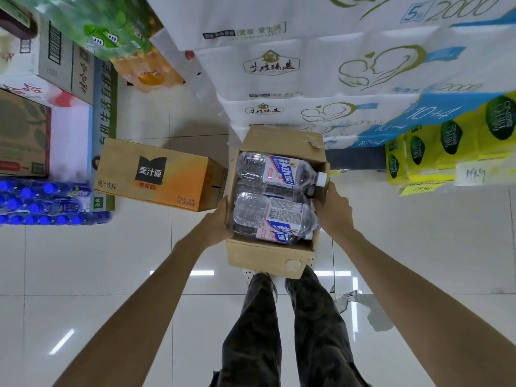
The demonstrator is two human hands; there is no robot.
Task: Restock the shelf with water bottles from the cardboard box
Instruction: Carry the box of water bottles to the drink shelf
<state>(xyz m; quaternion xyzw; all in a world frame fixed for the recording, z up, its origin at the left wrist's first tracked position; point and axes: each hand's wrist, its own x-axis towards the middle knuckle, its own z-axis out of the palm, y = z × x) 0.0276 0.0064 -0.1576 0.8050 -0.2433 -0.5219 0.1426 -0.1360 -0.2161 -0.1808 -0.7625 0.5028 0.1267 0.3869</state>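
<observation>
An open brown cardboard box point(268, 255) is held above the tiled floor, in front of my legs. Inside it lie several clear water bottles point(275, 212) on their sides, with white, blue and red labels; one white cap point(322, 178) points right. My left hand point(219, 222) grips the box's left wall. On the opposite side, my right hand point(333, 210) grips the right wall, its fingers curled over the rim. The box's underside is hidden.
An orange juice carton point(159, 174) stands on the floor just left of the box. Stacked white tissue packs point(307, 65) rise ahead, yellow packs point(435, 146) to the right. Blue-capped bottle packs point(42, 202) and more cartons point(64, 60) line the left.
</observation>
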